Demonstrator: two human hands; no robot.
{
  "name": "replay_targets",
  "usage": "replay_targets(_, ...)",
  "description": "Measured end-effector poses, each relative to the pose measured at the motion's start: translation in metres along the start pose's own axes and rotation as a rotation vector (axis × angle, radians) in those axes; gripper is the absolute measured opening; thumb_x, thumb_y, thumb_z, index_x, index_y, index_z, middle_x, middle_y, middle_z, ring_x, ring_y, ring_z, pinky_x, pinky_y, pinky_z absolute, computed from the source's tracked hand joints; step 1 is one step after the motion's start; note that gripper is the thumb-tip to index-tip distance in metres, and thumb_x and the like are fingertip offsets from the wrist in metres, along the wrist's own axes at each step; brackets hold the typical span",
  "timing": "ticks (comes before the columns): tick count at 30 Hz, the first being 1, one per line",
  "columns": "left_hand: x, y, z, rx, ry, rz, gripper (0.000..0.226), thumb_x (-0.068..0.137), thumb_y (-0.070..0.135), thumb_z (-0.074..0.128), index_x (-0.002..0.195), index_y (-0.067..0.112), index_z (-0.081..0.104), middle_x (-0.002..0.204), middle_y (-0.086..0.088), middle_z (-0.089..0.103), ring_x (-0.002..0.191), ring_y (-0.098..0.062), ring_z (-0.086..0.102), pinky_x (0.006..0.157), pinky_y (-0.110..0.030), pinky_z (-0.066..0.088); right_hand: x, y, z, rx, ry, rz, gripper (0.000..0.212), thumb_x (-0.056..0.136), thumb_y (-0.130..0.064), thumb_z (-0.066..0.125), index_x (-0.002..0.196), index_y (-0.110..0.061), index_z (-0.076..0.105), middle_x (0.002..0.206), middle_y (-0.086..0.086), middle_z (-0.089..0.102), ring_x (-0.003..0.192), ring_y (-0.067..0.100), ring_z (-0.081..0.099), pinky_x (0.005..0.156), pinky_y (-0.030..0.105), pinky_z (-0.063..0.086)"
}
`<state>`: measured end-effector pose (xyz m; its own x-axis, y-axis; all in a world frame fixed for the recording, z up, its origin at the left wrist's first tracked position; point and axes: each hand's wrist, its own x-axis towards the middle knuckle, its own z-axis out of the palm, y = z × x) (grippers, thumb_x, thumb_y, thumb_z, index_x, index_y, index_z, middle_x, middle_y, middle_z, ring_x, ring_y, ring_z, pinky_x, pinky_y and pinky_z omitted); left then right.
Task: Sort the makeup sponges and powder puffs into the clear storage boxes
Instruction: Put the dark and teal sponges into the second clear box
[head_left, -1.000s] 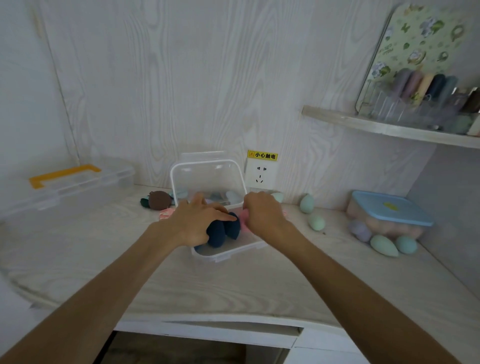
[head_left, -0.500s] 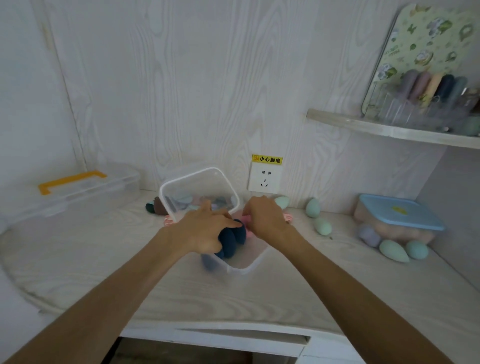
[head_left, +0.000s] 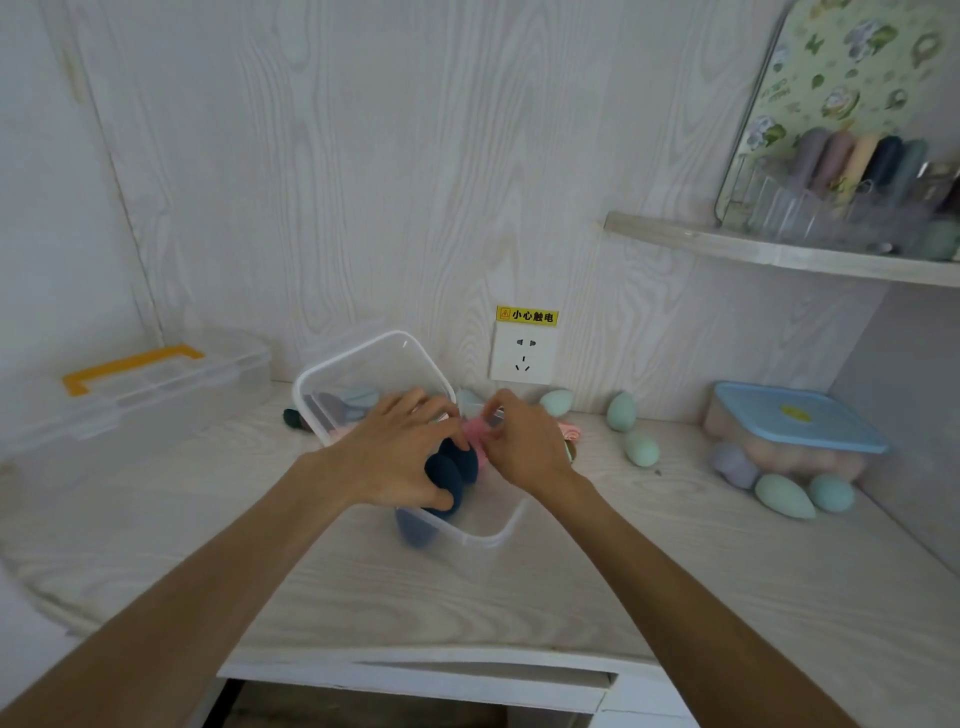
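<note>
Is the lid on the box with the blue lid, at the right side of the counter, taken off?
No, the blue lid sits closed on top of its box at the right of the counter.

Soft, even daylight over the pale desk (head_left: 675, 571) — bright but slightly washed out, no harsh glare. Shadows are faint, just a dim patch under the shelf (head_left: 779, 254) at right. Wide-angle bend curves the edges — corners smear, and the shelf's contents look hazy.

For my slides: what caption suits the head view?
Both hands pack dark sponges into a clear box.
</note>
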<state>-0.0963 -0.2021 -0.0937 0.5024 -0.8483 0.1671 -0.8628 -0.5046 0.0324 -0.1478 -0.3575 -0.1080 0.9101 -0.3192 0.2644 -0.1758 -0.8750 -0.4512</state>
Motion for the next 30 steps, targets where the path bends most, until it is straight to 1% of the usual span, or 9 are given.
replay_targets(4, 0.0, 0.0, 0.003, -0.035, 0.008, 0.0, 0.056, 0.07, 0.043, 0.066, 0.12, 0.029, 0.047, 0.138, 0.011, 0.038, 0.131, -0.01, 0.022, 0.107, -0.024, 0.013, -0.002, -0.007, -0.01, 0.136, -0.211, 0.082, 0.024, 0.092, -0.035, 0.045, 0.102, -0.014, 0.039, 0.102, 0.006, 0.064, 0.085, 0.021, 0.055, 0.074, 0.034, 0.04)
replay_targets(9, -0.004, 0.001, 0.004, -0.039, -0.025, -0.064, 0.052, 0.071, 0.044, 0.064, 0.117, 0.027, 0.046, 0.132, 0.001, 0.04, 0.131, -0.016, 0.027, 0.102, -0.026, 0.021, 0.006, -0.006, -0.009, 0.123, -0.37, 0.041, 0.023, 0.096, -0.032, 0.04, 0.106, -0.012, 0.042, 0.11, 0.008, 0.06, 0.091, 0.022, 0.054, 0.076, 0.034, 0.036)
replay_targets(14, -0.004, -0.002, 0.008, 0.021, -0.027, -0.047, 0.05, 0.073, 0.045, 0.059, 0.116, 0.024, 0.046, 0.132, 0.004, 0.047, 0.138, -0.015, 0.022, 0.108, -0.03, 0.021, 0.02, -0.008, -0.01, 0.227, -0.472, 0.036, 0.011, 0.092, -0.023, 0.049, 0.097, -0.015, 0.044, 0.093, 0.002, 0.058, 0.085, 0.017, 0.053, 0.065, 0.025, 0.038)
replay_targets(16, -0.005, -0.003, 0.008, -0.015, 0.007, -0.068, 0.045, 0.071, 0.043, 0.059, 0.111, 0.027, 0.049, 0.122, 0.012, 0.051, 0.135, -0.014, 0.027, 0.106, -0.029, 0.023, 0.029, -0.009, -0.028, 0.417, -0.442, 0.073, 0.011, 0.09, -0.012, 0.054, 0.084, -0.016, 0.046, 0.089, 0.004, 0.059, 0.074, 0.013, 0.056, 0.056, 0.019, 0.043)
replay_targets(18, -0.008, -0.007, 0.011, -0.094, 0.052, -0.106, 0.038, 0.067, 0.042, 0.059, 0.103, 0.031, 0.053, 0.108, 0.018, 0.052, 0.126, -0.01, 0.037, 0.1, -0.025, 0.028, 0.043, 0.001, -0.051, 0.549, -0.246, 0.101, 0.02, 0.084, -0.004, 0.058, 0.075, -0.018, 0.048, 0.096, 0.011, 0.065, 0.073, 0.016, 0.061, 0.063, 0.025, 0.048)
replay_targets(21, -0.012, -0.01, 0.013, -0.226, 0.064, -0.176, 0.041, 0.068, 0.043, 0.059, 0.106, 0.028, 0.054, 0.116, 0.015, 0.051, 0.125, -0.01, 0.039, 0.101, -0.025, 0.03, 0.06, 0.032, -0.075, 0.263, 0.018, 0.142, 0.012, 0.085, -0.012, 0.056, 0.079, -0.022, 0.055, 0.102, 0.006, 0.07, 0.093, 0.022, 0.066, 0.081, 0.033, 0.047)
replay_targets(23, -0.012, -0.01, 0.013, -0.268, 0.083, -0.212, 0.042, 0.076, 0.034, 0.063, 0.114, 0.024, 0.05, 0.129, 0.009, 0.044, 0.128, -0.012, 0.034, 0.103, -0.023, 0.025, 0.066, 0.053, -0.074, -0.044, -0.085, 0.184, 0.018, 0.089, -0.014, 0.051, 0.102, -0.018, 0.062, 0.119, 0.007, 0.063, 0.111, 0.024, 0.058, 0.087, 0.031, 0.043)
replay_targets(26, -0.009, -0.006, 0.017, -0.319, 0.087, -0.212, 0.039, 0.077, 0.028, 0.064, 0.113, 0.019, 0.052, 0.126, 0.008, 0.045, 0.128, -0.01, 0.028, 0.097, -0.016, 0.023, 0.067, 0.07, -0.053, -0.272, -0.328, 0.156, 0.045, 0.093, -0.013, 0.049, 0.137, -0.018, 0.045, 0.142, 0.009, 0.045, 0.127, 0.026, 0.045, 0.101, 0.033, 0.039)
replay_targets(30, -0.001, -0.007, 0.028, -0.335, 0.069, -0.22, 0.035, 0.066, 0.035, 0.062, 0.098, 0.025, 0.051, 0.1, 0.014, 0.048, 0.126, -0.01, 0.03, 0.106, -0.03, 0.032, 0.072, 0.088, -0.027, -0.52, -0.268, 0.091, 0.062, 0.089, -0.04, 0.06, 0.143, -0.025, 0.035, 0.139, 0.008, 0.045, 0.127, 0.027, 0.043, 0.101, 0.04, 0.038)
